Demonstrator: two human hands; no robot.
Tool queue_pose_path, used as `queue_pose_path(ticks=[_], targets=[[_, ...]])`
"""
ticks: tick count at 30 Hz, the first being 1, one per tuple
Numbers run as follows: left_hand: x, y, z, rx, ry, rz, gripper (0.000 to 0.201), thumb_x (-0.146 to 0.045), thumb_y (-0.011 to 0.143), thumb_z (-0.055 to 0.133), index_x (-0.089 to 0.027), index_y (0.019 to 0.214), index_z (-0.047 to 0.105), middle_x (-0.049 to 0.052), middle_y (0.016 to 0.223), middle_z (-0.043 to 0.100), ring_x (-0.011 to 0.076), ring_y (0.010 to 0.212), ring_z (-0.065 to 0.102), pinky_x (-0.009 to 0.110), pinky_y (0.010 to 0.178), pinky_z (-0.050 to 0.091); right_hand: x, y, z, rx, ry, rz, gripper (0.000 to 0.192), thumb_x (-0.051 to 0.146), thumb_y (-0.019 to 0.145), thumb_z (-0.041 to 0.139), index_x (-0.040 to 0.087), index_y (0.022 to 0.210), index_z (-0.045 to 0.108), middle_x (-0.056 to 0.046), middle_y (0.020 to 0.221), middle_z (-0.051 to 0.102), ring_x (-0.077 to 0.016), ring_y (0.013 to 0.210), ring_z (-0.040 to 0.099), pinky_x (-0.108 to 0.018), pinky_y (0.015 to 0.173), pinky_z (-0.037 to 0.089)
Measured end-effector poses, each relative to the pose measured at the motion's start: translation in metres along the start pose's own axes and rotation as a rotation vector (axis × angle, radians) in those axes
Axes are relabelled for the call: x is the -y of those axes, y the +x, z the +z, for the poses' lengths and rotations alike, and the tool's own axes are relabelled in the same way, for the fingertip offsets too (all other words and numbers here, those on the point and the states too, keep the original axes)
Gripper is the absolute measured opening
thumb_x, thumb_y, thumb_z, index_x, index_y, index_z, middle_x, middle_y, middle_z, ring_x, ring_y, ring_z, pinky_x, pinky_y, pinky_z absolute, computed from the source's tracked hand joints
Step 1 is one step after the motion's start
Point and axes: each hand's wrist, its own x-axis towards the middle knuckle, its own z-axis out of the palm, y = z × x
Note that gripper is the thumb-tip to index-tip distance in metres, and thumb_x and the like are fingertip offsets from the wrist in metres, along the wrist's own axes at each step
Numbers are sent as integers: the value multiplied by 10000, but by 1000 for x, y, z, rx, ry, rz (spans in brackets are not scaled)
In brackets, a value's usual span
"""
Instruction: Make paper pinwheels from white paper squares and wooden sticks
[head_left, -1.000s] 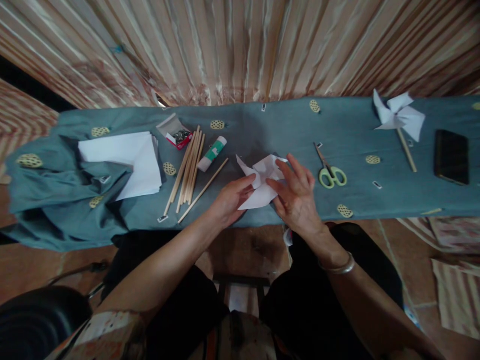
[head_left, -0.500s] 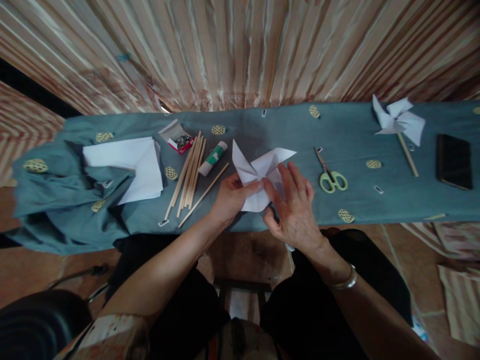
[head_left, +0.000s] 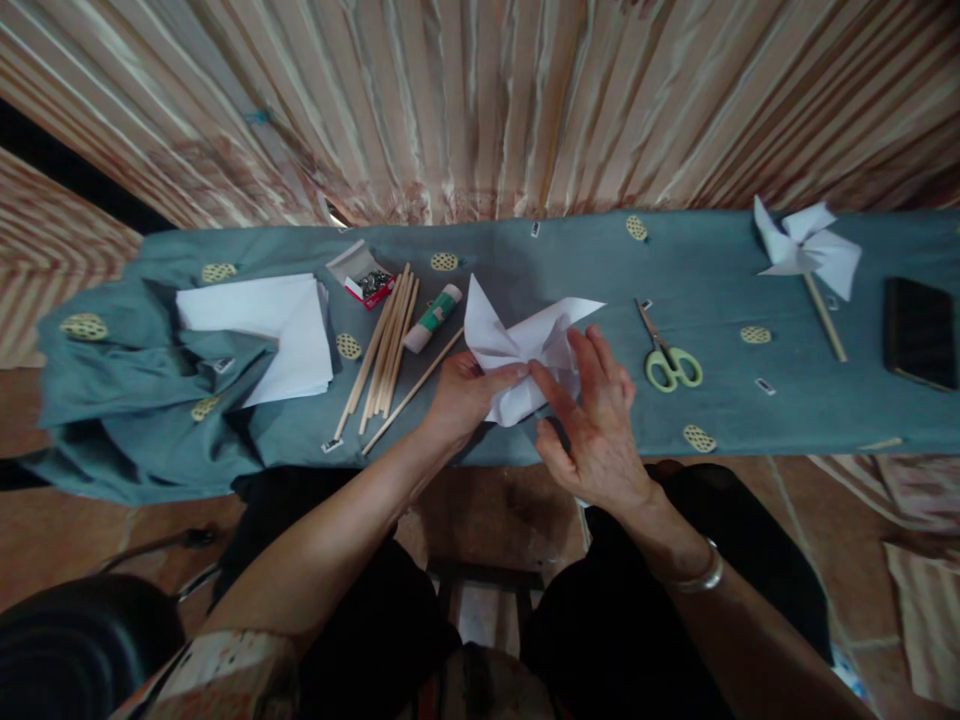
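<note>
A white folded paper piece (head_left: 517, 345) with pointed flaps rests on the blue-grey cloth (head_left: 525, 260) at the table's near edge. My left hand (head_left: 461, 395) pinches its centre from the left, thumb and fingers on the paper. My right hand (head_left: 592, 415) lies over its right side, the index finger pressing toward the centre beside the left thumb. The paper's lower right part is hidden under my right hand.
Wooden sticks (head_left: 384, 345), a glue stick (head_left: 433, 317), a small pin box (head_left: 365, 277) and white sheets (head_left: 262, 325) lie to the left. Green scissors (head_left: 667, 355), a finished paper pinwheel (head_left: 806, 250) and a dark phone (head_left: 919, 332) lie to the right.
The paper's upper flaps have lifted and spread out. Both hands have drawn in toward the paper's centre, the right hand sliding slightly nearer to me.
</note>
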Motion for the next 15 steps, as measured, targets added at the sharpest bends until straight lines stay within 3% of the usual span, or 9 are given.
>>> queue_pose_path(ticks=[7, 15], targets=[[3, 1, -2, 12, 36, 5, 313, -271, 556, 881, -155, 812, 742, 34, 830, 769, 184, 734, 689, 321, 739, 538, 1, 0, -2, -21, 24, -1, 672, 202, 876, 484, 335, 1516, 327, -65, 1671, 166, -398, 1519, 181, -640, 1104, 298], [2, -3, 0, 29, 48, -21, 267, -240, 575, 856, -147, 795, 736, 30, 789, 764, 167, 695, 675, 311, 731, 534, -1, 0, -3, -46, 13, -15, 546, 238, 910, 472, 294, 1452, 445, -79, 1650, 228, -385, 1516, 206, -622, 1113, 316]])
